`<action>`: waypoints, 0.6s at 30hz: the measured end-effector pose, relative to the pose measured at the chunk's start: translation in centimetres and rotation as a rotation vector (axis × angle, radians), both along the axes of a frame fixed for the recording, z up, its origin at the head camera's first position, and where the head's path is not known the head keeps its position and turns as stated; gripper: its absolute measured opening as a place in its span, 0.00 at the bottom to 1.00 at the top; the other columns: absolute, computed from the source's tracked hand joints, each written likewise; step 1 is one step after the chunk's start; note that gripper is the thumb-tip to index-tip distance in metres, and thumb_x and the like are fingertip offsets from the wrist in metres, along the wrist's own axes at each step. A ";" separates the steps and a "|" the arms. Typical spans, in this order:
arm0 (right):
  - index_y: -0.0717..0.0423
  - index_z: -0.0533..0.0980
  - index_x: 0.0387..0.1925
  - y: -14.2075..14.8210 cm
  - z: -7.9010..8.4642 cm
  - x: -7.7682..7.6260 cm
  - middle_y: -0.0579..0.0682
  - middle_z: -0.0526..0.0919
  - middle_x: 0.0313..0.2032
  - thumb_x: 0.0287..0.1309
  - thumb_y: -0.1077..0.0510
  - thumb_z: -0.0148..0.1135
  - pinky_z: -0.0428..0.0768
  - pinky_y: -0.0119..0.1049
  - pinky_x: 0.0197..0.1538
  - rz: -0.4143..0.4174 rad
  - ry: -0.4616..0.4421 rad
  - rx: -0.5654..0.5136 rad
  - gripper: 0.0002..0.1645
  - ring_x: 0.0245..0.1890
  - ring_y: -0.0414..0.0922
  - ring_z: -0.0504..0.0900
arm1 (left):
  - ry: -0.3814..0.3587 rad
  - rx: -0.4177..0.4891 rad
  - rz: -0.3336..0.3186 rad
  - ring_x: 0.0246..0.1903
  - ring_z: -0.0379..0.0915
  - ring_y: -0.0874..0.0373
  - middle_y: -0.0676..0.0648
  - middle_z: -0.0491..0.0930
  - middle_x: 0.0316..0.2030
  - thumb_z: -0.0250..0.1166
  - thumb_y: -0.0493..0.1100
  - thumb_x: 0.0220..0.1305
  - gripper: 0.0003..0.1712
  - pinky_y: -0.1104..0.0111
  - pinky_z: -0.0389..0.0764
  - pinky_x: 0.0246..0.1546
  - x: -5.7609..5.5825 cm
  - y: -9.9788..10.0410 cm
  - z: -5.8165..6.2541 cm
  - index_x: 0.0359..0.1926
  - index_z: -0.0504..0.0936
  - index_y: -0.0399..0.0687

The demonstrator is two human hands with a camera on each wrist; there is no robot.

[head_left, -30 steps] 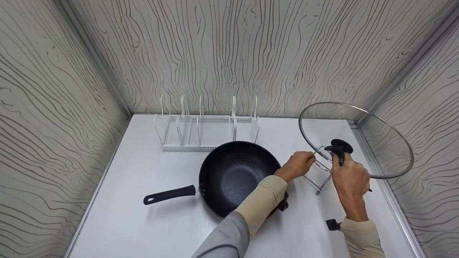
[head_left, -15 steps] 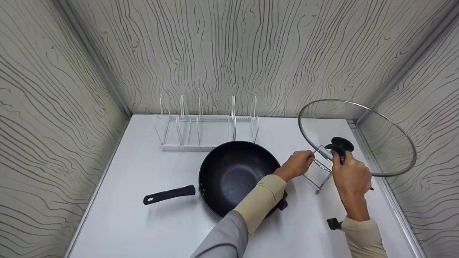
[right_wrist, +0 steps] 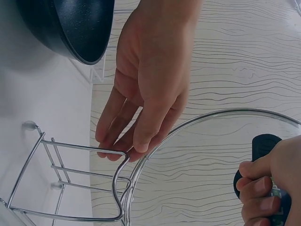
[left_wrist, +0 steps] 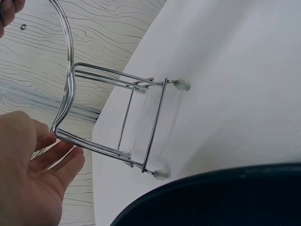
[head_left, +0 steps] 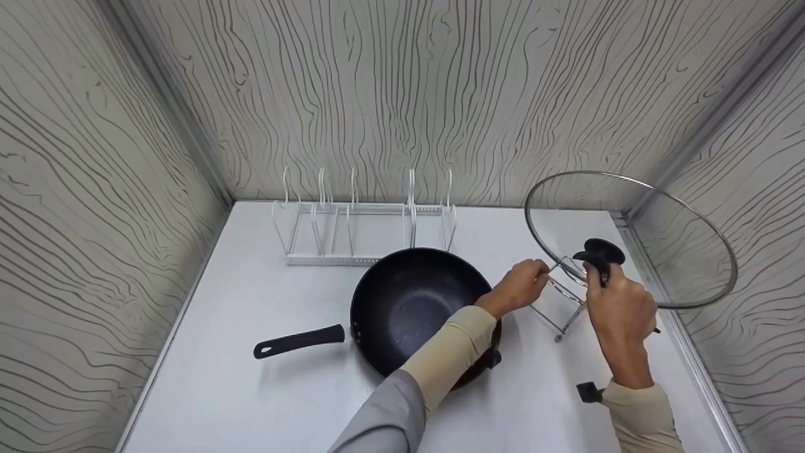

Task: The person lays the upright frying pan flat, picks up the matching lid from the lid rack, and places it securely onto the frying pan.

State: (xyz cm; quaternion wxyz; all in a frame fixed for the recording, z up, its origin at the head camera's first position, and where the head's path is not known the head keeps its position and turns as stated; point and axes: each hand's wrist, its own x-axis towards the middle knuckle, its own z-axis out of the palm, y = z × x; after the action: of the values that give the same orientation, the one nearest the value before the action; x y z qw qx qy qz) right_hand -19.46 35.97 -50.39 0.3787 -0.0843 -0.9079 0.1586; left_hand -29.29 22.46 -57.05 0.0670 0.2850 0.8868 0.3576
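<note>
In the head view my left hand (head_left: 517,289) pinches the top wire of a small chrome lid stand (head_left: 570,321) at the right of the table. My right hand (head_left: 622,311) curls round the black handle (right_wrist: 265,146) of a large glass lid (head_left: 676,251) with a metal rim. The lid leans back, its lower left rim at the stand's upper wires. From the left wrist view, the stand's feet (left_wrist: 181,84) rest on the white tabletop. A black wok (head_left: 418,302) stands left of the stand, partly covered by my left forearm.
The wok's long handle (head_left: 299,341) points left. A white wire rack (head_left: 333,259) with upright dividers stands behind the wok, near the back wall (head_left: 402,94). Wood-patterned walls enclose the white table (head_left: 207,377) on the left, back and right.
The lid and my right hand have shifted slightly right, and the lid's far rim has risen a little. My left hand has stayed at the stand, moving only slightly.
</note>
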 end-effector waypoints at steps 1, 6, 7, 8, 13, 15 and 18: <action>0.71 0.77 0.31 0.0 0.0 0.0 0.79 0.78 0.20 0.69 0.52 0.69 0.68 0.73 0.21 0.002 0.001 0.003 0.23 0.20 0.81 0.77 | -0.004 0.007 0.003 0.51 0.79 0.67 0.52 0.85 0.52 0.56 0.44 0.84 0.14 0.80 0.77 0.51 0.0 -0.2 0.0 0.59 0.83 0.46; 0.70 0.77 0.30 0.0 0.2 0.2 0.79 0.78 0.19 0.70 0.50 0.70 0.68 0.72 0.20 -0.003 0.000 0.009 0.25 0.20 0.81 0.76 | -0.002 0.039 0.014 0.54 0.80 0.65 0.51 0.85 0.54 0.56 0.44 0.84 0.15 0.79 0.78 0.54 -0.3 -1.5 0.0 0.61 0.83 0.46; 0.70 0.77 0.30 0.1 0.2 0.2 0.79 0.78 0.20 0.70 0.50 0.70 0.68 0.72 0.20 -0.004 -0.001 0.009 0.25 0.20 0.81 0.76 | 0.000 0.044 0.015 0.55 0.80 0.65 0.51 0.85 0.55 0.56 0.44 0.84 0.15 0.79 0.78 0.55 -0.4 -1.8 0.1 0.61 0.83 0.46; 0.70 0.77 0.30 0.1 0.3 0.2 0.79 0.78 0.20 0.69 0.50 0.70 0.68 0.72 0.20 -0.007 -0.004 0.008 0.25 0.20 0.81 0.76 | 0.002 0.050 0.016 0.56 0.81 0.64 0.50 0.85 0.56 0.55 0.43 0.84 0.15 0.78 0.79 0.55 -0.4 -2.1 0.1 0.61 0.83 0.46; 0.69 0.76 0.29 0.0 0.7 0.3 0.79 0.78 0.19 0.68 0.51 0.71 0.69 0.71 0.21 0.002 -0.003 0.015 0.25 0.19 0.80 0.76 | -0.006 0.106 0.017 0.55 0.83 0.64 0.50 0.87 0.56 0.55 0.43 0.84 0.15 0.77 0.79 0.56 -0.6 -3.9 0.5 0.61 0.82 0.46; 0.69 0.76 0.29 -0.1 0.8 0.3 0.78 0.78 0.19 0.68 0.52 0.72 0.69 0.71 0.21 0.010 0.006 0.019 0.24 0.19 0.79 0.76 | -0.012 0.135 0.011 0.53 0.84 0.64 0.50 0.88 0.54 0.55 0.42 0.84 0.15 0.77 0.80 0.54 -0.8 -4.7 0.7 0.61 0.82 0.45; 0.69 0.76 0.29 -0.2 1.0 0.3 0.78 0.78 0.19 0.67 0.53 0.72 0.68 0.71 0.20 0.016 0.023 0.023 0.23 0.19 0.80 0.76 | -0.017 0.171 -0.003 0.51 0.85 0.64 0.49 0.89 0.51 0.54 0.41 0.84 0.15 0.78 0.80 0.51 -0.9 -5.8 1.1 0.61 0.82 0.44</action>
State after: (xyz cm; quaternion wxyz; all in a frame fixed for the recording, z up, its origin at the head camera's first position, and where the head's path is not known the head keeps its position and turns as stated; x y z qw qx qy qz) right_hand -19.17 35.74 -49.40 0.3890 -0.0708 -0.9058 0.1522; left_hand -30.24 16.63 -55.96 0.0505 0.2882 0.8518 0.4345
